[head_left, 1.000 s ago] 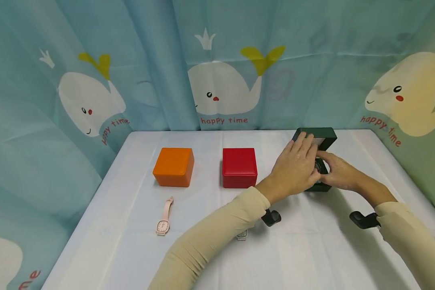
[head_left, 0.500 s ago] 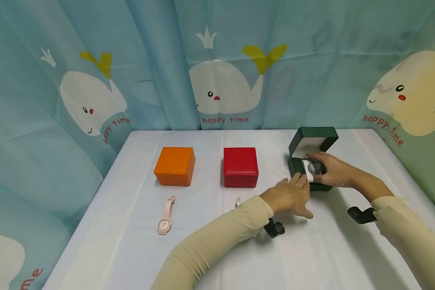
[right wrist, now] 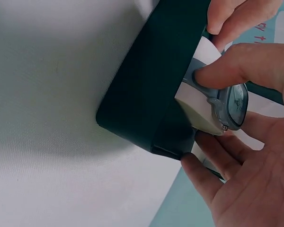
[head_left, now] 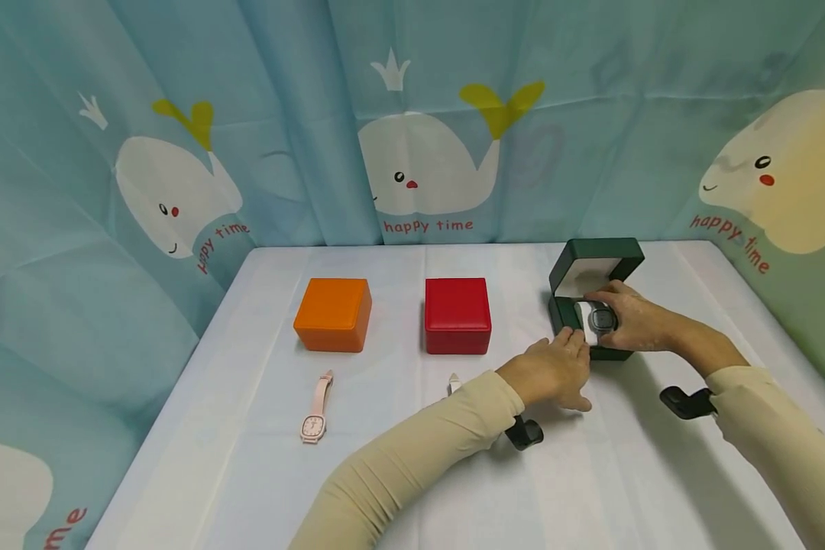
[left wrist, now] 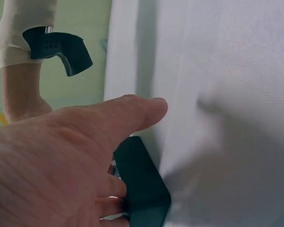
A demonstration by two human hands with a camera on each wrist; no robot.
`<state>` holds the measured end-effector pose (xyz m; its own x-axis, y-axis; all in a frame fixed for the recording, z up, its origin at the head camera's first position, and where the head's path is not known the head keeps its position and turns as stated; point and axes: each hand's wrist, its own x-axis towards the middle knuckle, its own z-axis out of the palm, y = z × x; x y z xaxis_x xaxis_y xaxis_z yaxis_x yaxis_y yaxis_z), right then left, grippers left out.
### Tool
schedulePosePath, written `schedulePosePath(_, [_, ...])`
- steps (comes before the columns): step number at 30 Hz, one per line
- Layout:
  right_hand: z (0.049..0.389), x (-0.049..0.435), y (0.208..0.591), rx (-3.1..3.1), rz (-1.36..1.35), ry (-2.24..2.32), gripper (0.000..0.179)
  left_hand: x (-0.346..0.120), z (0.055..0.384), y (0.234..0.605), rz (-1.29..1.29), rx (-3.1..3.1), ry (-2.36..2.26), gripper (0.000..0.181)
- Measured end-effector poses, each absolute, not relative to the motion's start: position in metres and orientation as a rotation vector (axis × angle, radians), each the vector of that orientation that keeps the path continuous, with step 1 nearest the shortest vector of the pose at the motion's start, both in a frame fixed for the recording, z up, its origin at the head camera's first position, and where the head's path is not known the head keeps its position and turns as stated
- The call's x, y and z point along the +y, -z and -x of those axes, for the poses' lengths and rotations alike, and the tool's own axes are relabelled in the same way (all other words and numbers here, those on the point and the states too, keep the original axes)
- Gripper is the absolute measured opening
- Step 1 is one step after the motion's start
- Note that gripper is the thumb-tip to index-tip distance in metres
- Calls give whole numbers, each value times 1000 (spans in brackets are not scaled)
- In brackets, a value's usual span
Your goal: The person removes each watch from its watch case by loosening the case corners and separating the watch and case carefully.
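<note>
At the right of the head view, the green watch box (head_left: 594,249) stands with its lid raised. My right hand (head_left: 639,322) reaches into it and grips a grey wristwatch (head_left: 603,321) wrapped round a white cushion (head_left: 583,312). The right wrist view shows the thumb on the watch strap (right wrist: 203,75) and the cushion tilted at the box's opening. My left hand (head_left: 550,373) lies palm down at the front left of the box, fingertips touching its edge. Its thumb (left wrist: 142,111) points away, stretched out, in the left wrist view.
To the left stand a red box (head_left: 457,315) and an orange box (head_left: 333,315), both closed. A pink watch (head_left: 318,409) lies before the orange one. The tip of a white watch strap (head_left: 454,381) shows beyond the left sleeve (head_left: 412,451), which hides the rest. A curtain (head_left: 302,153) hangs behind the table.
My left hand has come down from over the box to its front left edge, uncovering the watch and cushion. My right hand stays at the watch, which has tilted slightly.
</note>
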<state>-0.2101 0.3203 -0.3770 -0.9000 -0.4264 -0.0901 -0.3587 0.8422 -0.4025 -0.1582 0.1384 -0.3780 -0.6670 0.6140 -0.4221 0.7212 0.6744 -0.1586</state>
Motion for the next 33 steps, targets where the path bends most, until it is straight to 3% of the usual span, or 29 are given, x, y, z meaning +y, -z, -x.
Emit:
schedulePosePath(10, [204,327,377,2829,703,717,67,133,164,379,-1068,2530,302,91])
schedulePosePath(19, [196,332,384,2988,870,766,71,130,168,382,-1101,2515,250,90])
schedulePosePath(33, [188,333,386,2997,875,888,75,124,170,380,-1114,2491,163,86])
